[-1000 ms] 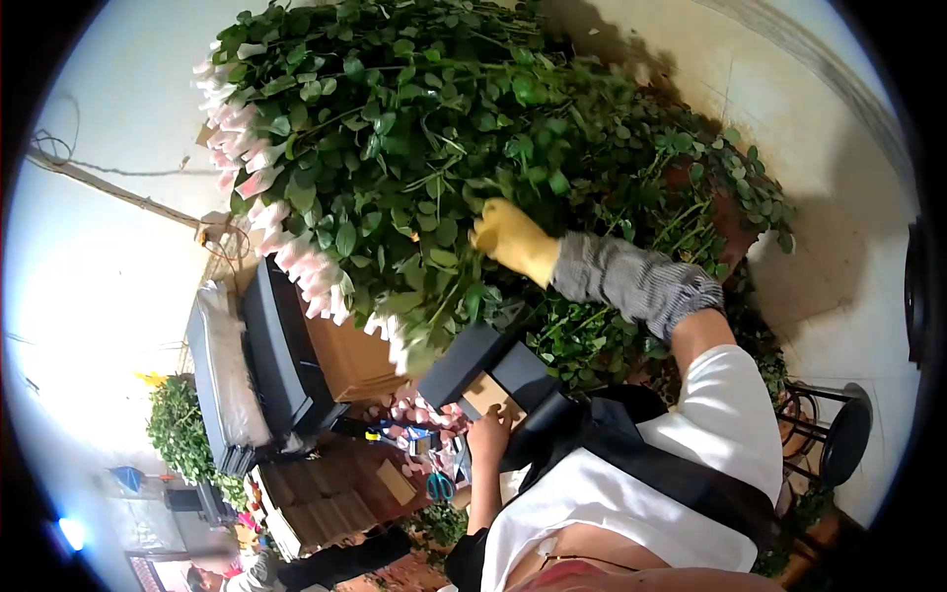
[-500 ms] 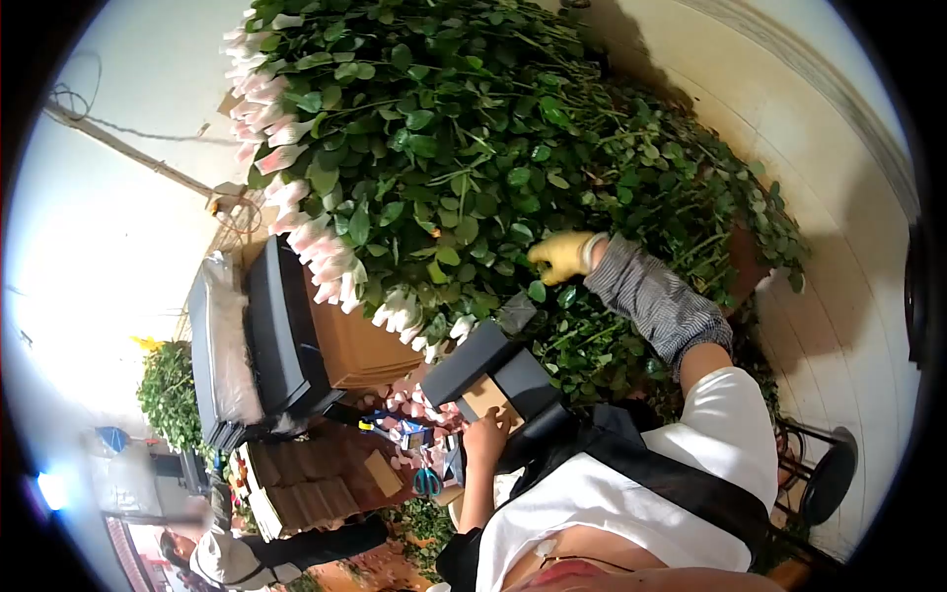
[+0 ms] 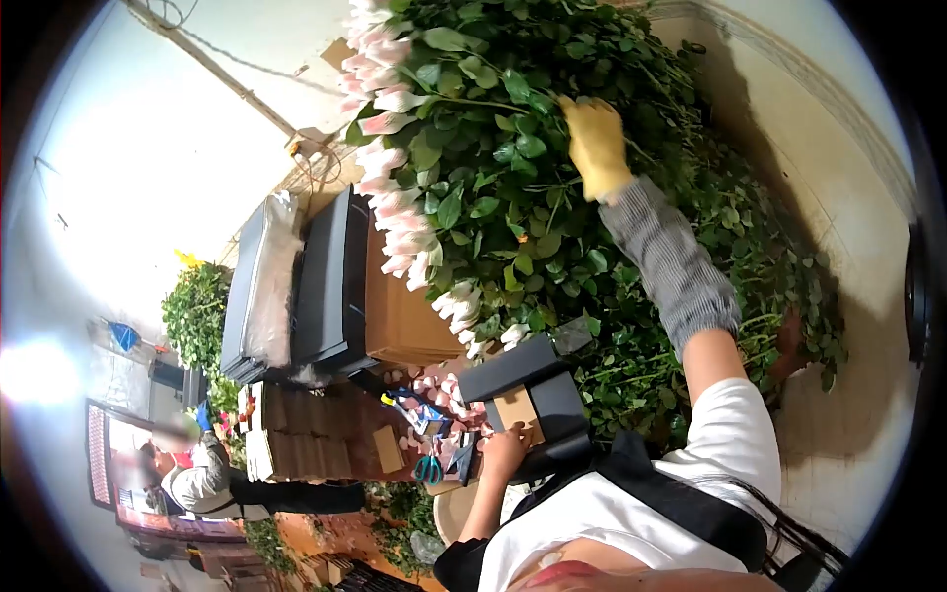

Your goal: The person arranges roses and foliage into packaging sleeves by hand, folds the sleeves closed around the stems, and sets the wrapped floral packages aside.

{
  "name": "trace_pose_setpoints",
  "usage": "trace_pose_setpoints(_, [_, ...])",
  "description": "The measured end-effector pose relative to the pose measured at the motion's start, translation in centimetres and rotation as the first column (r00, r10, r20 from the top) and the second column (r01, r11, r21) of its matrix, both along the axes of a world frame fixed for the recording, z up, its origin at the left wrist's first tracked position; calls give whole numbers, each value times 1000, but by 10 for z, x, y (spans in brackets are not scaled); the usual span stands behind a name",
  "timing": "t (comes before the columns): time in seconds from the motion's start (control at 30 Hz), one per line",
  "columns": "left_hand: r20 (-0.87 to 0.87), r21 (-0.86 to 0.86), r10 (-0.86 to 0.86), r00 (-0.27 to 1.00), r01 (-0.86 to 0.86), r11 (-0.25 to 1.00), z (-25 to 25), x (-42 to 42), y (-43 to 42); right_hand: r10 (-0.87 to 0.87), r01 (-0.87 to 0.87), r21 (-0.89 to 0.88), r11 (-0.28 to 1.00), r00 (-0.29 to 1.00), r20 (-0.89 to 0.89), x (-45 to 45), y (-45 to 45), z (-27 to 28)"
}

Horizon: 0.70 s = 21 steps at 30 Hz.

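Observation:
My right hand (image 3: pixel 597 148), in a yellow glove with a grey sleeve, reaches over the heap of roses (image 3: pixel 533 207). Its fingers are closed around a leafy rose stem near the top of the heap. The pale pink blooms, in white sleeves (image 3: pixel 404 217), line the heap's left side. My bare left hand (image 3: pixel 505 454) is low in the middle, fingers bent over the edge of a brown cardboard piece (image 3: pixel 518 409). That piece lies on dark grey cardboard sheets (image 3: pixel 554 400). A clear plastic piece (image 3: pixel 572 335) sits beside the sheets.
Teal scissors (image 3: pixel 428 470), a blue box (image 3: pixel 424 416) and scattered petals (image 3: pixel 444 390) lie left of my left hand. Behind them are stacked dark boards (image 3: pixel 330 281) and brown cardboard (image 3: pixel 404 306). Another person (image 3: pixel 207 479) stands at lower left. A wall edges the right.
My gloved right hand has moved up and farther over the roses, its fingers now on a stem. My left hand stays at the cardboard. The view has shifted, and the other person has changed posture.

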<state>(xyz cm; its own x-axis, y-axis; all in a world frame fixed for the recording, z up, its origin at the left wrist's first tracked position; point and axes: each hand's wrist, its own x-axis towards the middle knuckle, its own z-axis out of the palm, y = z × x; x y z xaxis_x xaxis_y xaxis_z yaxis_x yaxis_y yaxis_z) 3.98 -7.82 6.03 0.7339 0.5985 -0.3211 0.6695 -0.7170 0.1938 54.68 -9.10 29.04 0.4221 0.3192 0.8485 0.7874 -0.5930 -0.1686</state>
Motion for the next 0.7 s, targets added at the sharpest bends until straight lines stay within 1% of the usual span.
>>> trace_pose_setpoints(0.03, [28, 18, -32, 999, 32, 999, 0, 1, 0, -42, 41, -49, 998, 999, -32, -17, -16, -7])
trace_pose_setpoints(0.07, [51, 36, -68, 996, 66, 997, 1, 1, 0, -64, 62, -41, 997, 996, -58, -28, -34, -14])
trace_pose_setpoints(0.1, [60, 43, -70, 996, 68, 997, 8, 3, -2, -109, 108, -21, 994, 992, -71, -39, -57, -24])
trace_pose_setpoints(0.13, [58, 22, -89, 994, 88, 996, 8, 3, -1, -84, 86, 56, 995, 995, -45, -46, -80, -26])
trace_pose_setpoints(0.2, [55, 24, -126, 990, 125, 992, 21, 7, -2, -61, 62, 23, 998, 998, -34, -58, -117, -32])
trace_pose_setpoints(0.23, [72, 32, -159, 985, 157, 987, 16, 6, 0, -15, 16, 12, 1000, 999, -51, -68, -134, -30])
trace_pose_setpoints(0.27, [18, 41, -214, 977, 213, 976, 3, 5, 7, 34, -34, -3, 999, 997, -76, -80, -149, -27])
trace_pose_setpoints(0.3, [73, -5, -227, 971, 228, 974, -12, 3, 16, 88, -92, -40, 995, 992, -85, -92, -163, -21])
trace_pose_setpoints(0.33, [125, -59, -229, 966, 237, 970, -20, -1, 22, 80, -88, -77, 993, 992, -99, -105, -175, -20])
trace_pose_setpoints(0.37, [214, -120, -242, 946, 272, 955, -15, -2, 24, 255, -279, -114, 953, 948, -189, -118, -186, -20])
trace_pose_setpoints(0.4, [302, -184, -236, 924, 300, 936, -11, -2, 31, 414, -465, -129, 876, 861, -294, -132, -195, -22])
trace_pose_setpoints(0.43, [300, -293, -291, 909, 378, 878, -38, -4, 53, 442, -529, -183, 828, 819, -366, -155, -198, -27])
trace_pose_setpoints(0.47, [314, -552, -193, 930, 344, 760, -81, -6, 80, 459, -620, -316, 719, 764, -453, -155, -203, -56])
trace_pose_setpoints(0.5, [221, -835, -25, 975, 202, 512, -76, -5, 88, 416, -606, -357, 711, 772, -481, -176, -207, -93])
trace_pose_setpoints(0.53, [198, -834, -1, 980, 169, 526, -50, -7, 88, 372, -588, -396, 705, 783, -499, -197, -212, -129])
trace_pose_setpoints(0.57, [175, -832, 23, 984, 135, 538, -23, -9, 87, 231, -518, -549, 656, 830, -507, -217, -216, -159])
trace_pose_setpoints(0.6, [153, -830, 48, 987, 101, 549, 5, -11, 86, 92, -444, -682, 581, 868, -487, -238, -219, -188])
trace_pose_setpoints(0.63, [190, -831, 18, 982, 150, 536, -12, -12, 87, -112, -409, -802, 436, 859, -499, -257, -221, -209])
trace_pose_setpoints(0.67, [234, -825, -12, 972, 205, 527, -26, -14, 86, -193, -444, -813, 376, 821, -537, -268, -226, -226])
trace_pose_setpoints(0.7, [223, -829, -28, 975, 204, 521, -19, -15, 82, -207, -436, -792, 426, 806, -555, -277, -230, -222])
